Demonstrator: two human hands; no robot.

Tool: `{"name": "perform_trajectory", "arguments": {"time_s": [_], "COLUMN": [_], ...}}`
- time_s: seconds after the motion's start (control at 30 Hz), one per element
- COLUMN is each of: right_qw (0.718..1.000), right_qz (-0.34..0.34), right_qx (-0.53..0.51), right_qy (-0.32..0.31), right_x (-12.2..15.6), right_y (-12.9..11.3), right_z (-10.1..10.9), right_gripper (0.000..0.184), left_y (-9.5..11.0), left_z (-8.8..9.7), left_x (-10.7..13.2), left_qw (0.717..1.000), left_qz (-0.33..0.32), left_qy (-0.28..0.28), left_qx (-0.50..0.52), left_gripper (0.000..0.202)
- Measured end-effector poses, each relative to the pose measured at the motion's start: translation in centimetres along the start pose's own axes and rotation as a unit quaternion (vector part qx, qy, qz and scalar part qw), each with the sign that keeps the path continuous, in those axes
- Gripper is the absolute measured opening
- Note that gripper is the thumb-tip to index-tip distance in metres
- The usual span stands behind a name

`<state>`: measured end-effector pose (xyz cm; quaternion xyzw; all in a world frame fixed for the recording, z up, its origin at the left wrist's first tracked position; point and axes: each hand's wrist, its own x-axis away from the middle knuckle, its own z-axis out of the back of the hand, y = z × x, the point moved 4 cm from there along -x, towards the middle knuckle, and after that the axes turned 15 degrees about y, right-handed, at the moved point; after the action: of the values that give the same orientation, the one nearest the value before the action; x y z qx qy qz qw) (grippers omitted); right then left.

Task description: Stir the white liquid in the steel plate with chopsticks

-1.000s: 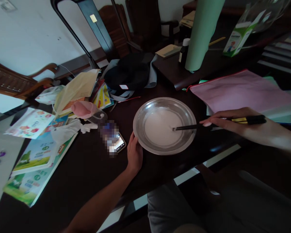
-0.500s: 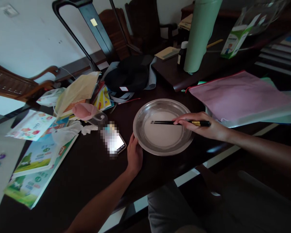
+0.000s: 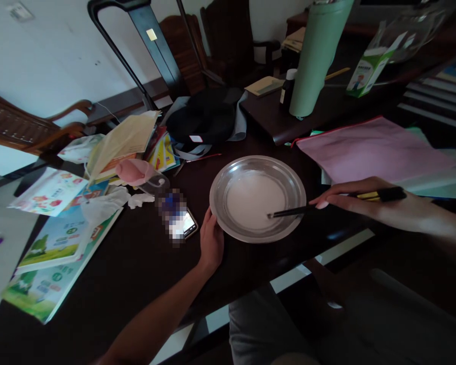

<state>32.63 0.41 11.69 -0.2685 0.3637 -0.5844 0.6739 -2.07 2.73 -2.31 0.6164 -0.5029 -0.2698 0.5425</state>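
Note:
A round metal basin [image 3: 221,195] stands on the dark table with a whitish, smooth-looking layer [image 3: 253,197] in its bottom. My left hand [image 3: 212,244] is closed on the basin's lower left rim, with some of its fingers hidden beneath the edge. My right hand [image 3: 372,201] grips a pair of black chopsticks [image 3: 298,210] with gold bands to the right of the basin. Their tips reach over the right part of the basin and carry a little whitish residue. Whether those tips touch the whitish layer I cannot tell.
Left of the basin lies a phone [image 3: 185,223] with a lit, partly blurred screen. Picture books [image 3: 53,258] and packets cover the left side. A pink pouch [image 3: 349,149] lies to the right. Behind stand a green tumbler [image 3: 318,61] and a black bag [image 3: 203,116].
My right hand has drawn back to the right with the chopsticks, whose tips have shifted from the basin's left-centre to its right side. My left hand stays at the rim.

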Motion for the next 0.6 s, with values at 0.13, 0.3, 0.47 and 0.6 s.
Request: {"name": "perform_trajectory", "arguments": {"time_s": [0.13,0.3,0.47,0.6], "right_qw": [0.998,0.993,0.996,0.996], "right_qz": [0.009,0.035,0.036,0.028], "right_qx": [-0.060,-0.110,-0.081,-0.046], "right_qy": [-0.034,-0.011,0.025,0.066], "right_x": [0.2,-0.9,-3.2,-3.8], "right_y": [-1.0,-1.2,-0.4,-0.1], "right_z": [-2.7,-6.6,-7.1,-5.0], "right_gripper": [0.030,0.026,0.030,0.031], "left_y": [-0.1,-0.2,-0.1,-0.1], "left_z": [0.0,0.1,0.2,0.1], "left_x": [0.0,-0.1,-0.1,-0.1], "left_qw": [1.000,1.000,1.000,1.000], "left_qz": [0.006,0.005,0.001,0.006], "left_qy": [0.001,-0.002,-0.006,-0.003], "left_qx": [0.010,0.000,-0.007,-0.003], "left_gripper": [0.034,0.034,0.033,0.033]}}
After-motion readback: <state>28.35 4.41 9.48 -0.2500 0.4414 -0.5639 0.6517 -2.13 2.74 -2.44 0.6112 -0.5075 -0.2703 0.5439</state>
